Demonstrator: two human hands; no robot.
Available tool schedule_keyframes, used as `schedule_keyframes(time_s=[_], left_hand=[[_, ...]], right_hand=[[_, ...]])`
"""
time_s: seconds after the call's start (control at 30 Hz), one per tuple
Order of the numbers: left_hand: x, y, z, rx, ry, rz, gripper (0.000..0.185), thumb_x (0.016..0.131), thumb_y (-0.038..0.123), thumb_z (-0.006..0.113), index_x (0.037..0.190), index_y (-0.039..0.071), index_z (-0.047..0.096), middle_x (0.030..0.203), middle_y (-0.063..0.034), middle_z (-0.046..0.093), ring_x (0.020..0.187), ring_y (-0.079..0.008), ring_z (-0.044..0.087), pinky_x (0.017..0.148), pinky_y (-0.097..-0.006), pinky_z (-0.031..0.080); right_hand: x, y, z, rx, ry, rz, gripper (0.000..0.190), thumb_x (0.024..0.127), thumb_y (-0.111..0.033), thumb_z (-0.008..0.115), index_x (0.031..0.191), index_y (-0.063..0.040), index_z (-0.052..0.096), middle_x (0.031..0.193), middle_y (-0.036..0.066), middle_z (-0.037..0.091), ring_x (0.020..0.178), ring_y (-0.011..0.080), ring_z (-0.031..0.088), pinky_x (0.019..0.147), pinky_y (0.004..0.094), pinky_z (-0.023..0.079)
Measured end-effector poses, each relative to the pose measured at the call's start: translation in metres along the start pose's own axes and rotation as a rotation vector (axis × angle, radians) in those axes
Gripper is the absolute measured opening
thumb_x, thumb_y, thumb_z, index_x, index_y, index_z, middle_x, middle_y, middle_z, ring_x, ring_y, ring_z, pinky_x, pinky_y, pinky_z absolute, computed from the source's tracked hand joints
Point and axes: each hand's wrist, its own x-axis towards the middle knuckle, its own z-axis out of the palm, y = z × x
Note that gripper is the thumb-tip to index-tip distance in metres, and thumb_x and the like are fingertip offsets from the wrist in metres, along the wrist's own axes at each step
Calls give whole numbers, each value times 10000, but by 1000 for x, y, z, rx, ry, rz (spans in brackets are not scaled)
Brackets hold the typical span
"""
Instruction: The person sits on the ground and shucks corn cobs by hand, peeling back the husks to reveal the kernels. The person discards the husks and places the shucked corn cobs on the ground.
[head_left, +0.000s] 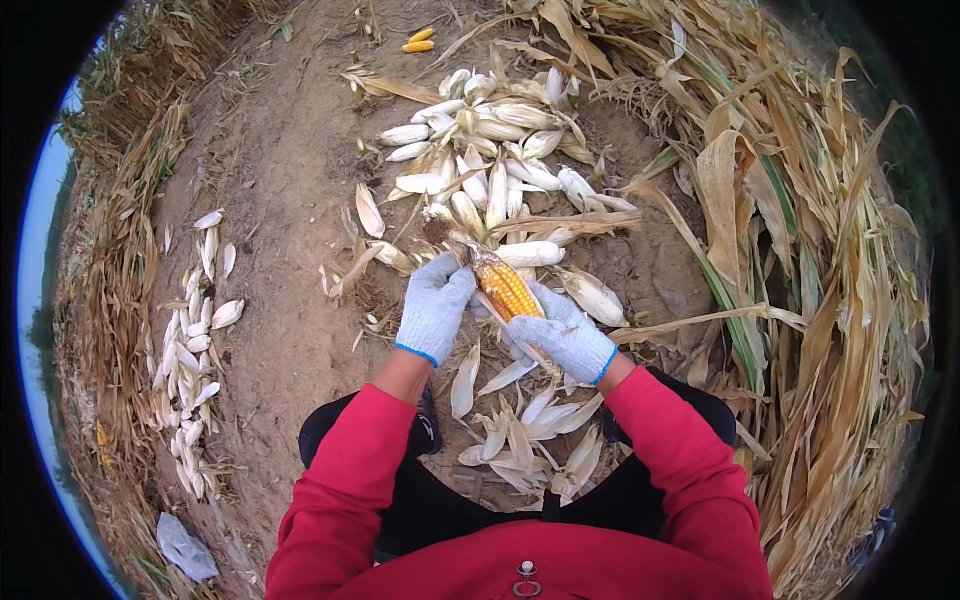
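Both my hands wear pale knitted gloves with blue cuffs. Between them is a partly husked corn cob (508, 289), its yellow kernels bare on the upper side and husk still around its sides. My left hand (437, 300) grips the husk and silk at the cob's upper end. My right hand (562, 330) is closed around the lower end. Just beyond lies a heap of unhusked corn ears (495, 142) in pale husks. Loose stripped husks (532, 442) are scattered on the soil between my feet.
Cut dry corn stalks (810, 300) are piled along the right, more stalks (127, 300) along the left. A row of pale ears or husks (187, 375) lies at left, above a clear plastic bag (185, 547). Two bare yellow cobs (418, 46) lie on the soil at the top.
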Motion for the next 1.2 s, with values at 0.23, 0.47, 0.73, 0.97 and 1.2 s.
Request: schedule_keyframes(time_s=[0.23,0.47,0.73,0.97,1.2], left_hand=[[-4,5,0,-148,-30,-117,162,983,159,567,1019,11,624,864,-50,675,730,-129,658,615,-286,569],[-6,13,2,109,-55,4,272,986,251,600,1071,-4,641,925,-48,678,803,-103,633,665,-264,545],[-1,-3,-4,-135,-51,-12,214,996,194,580,1009,-12,634,960,-64,674,842,-123,642,746,-295,542],[-6,16,1,-220,-101,-128,255,1006,204,564,1142,-8,608,1062,-91,679,913,-180,670,828,-349,560],[-9,34,-5,306,-93,-129,379,980,312,603,1198,2,619,1001,-70,697,881,-147,670,731,-297,555]], right_hand=[[-5,-5,-7,332,-121,167,526,917,-347,685,1321,-52,523,905,46,649,691,106,612,632,240,525],[7,-4,-6,-241,10,64,519,911,-357,700,1282,-47,513,900,42,640,708,104,618,620,246,517],[0,-2,-8,270,-141,132,533,923,-332,671,1333,-25,522,958,59,666,732,123,633,636,260,533],[-2,-1,-11,369,-155,172,508,941,-316,640,1344,-27,529,989,54,668,744,117,632,642,250,534],[1,-10,-7,43,-149,175,564,890,-328,717,1350,-60,531,962,26,637,727,93,604,631,238,513]])
